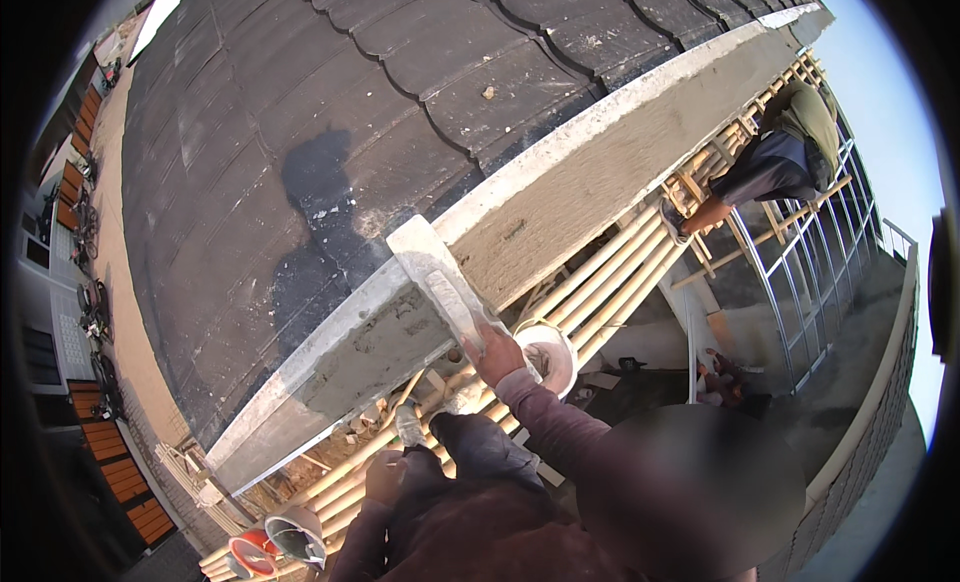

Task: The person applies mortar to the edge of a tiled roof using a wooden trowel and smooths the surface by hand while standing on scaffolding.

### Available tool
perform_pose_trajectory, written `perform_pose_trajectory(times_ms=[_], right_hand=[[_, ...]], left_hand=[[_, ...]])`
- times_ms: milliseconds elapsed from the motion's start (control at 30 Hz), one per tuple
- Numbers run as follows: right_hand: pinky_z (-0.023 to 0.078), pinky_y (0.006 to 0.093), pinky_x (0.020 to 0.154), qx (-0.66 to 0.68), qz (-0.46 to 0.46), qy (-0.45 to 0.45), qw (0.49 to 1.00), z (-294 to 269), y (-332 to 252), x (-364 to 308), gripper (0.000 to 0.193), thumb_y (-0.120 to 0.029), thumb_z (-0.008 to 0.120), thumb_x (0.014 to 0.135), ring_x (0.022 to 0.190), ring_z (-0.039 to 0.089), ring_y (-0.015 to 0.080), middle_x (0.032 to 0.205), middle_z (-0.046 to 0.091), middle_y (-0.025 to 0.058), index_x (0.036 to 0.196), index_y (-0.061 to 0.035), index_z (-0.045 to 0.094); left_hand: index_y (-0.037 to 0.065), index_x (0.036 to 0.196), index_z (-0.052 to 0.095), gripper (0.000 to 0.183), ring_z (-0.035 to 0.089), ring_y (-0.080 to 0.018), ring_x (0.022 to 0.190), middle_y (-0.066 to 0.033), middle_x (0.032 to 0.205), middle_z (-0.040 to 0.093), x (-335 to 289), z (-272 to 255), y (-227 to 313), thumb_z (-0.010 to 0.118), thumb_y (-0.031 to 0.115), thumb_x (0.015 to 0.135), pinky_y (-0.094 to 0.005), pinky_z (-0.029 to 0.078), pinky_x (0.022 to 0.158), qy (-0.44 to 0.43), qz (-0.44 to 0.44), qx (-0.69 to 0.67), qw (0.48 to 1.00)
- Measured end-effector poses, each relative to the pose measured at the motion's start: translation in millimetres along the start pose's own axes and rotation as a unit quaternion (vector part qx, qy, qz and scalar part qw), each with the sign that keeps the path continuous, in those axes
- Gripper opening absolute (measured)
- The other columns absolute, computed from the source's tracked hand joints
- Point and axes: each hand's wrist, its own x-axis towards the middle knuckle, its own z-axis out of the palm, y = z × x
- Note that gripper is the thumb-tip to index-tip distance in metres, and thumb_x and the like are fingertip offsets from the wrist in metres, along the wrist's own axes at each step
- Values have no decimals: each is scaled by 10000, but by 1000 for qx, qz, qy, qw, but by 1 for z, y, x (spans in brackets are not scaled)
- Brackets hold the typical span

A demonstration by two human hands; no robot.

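"Now, what is being gripped?"
"Nearest, the left hand [385,477] is seen; its grip cannot be told. By the right hand [496,358], the pale float [416,244] is grasped at its lower end, laid across the roof edge [565,217]."
"And what could be spoiled?"
"Grey mortar [385,342] might be gouged if the float were tilted, should the bamboo poles [615,282] be shaken by the co-worker [770,167] beyond"
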Motion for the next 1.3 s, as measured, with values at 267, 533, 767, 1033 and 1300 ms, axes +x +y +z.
perform_pose_trajectory(times_ms=[267,533,767,1033,1300], right_hand=[[556,501,881,9,35,178,983,-106,37,59,544,-328,623,1000,1040,680,472,1131,687,311,1446,-41,503],[532,493,936,30,33,111,993,-35,6,24,553,-346,605,1001,1097,656,472,1175,669,322,1426,-5,511],[534,531,879,21,-9,-15,1000,44,-49,-38,577,-331,664,962,1030,657,488,1117,671,317,1444,-51,514],[540,497,898,-26,-61,61,996,-38,-12,-9,626,-315,646,970,1061,653,456,1202,650,284,1514,-80,444],[549,522,889,-85,-125,-184,971,43,-37,-74,655,-474,552,1000,1061,652,459,1195,648,257,1573,-222,360]], left_hand=[[25,1025,685,178,707,-336,934,-175,1061,697,-22,-10,-69,645,184,955,-409,582,830,28,52,99,993],[-30,1095,685,307,712,-330,995,-201,1072,725,-27,-16,-29,669,239,946,-403,552,874,18,-48,-1,999],[-19,1119,673,308,709,-324,1005,-192,1085,719,-25,-17,-24,651,240,954,-400,553,878,46,-37,-12,998],[-1,1087,683,297,709,-341,987,-193,1055,719,-31,-1,-73,695,249,927,-418,545,866,44,-12,8,999],[-18,1117,681,308,713,-319,999,-196,1077,726,-20,-5,-33,677,233,940,-397,553,876,39,-69,-25,997]])
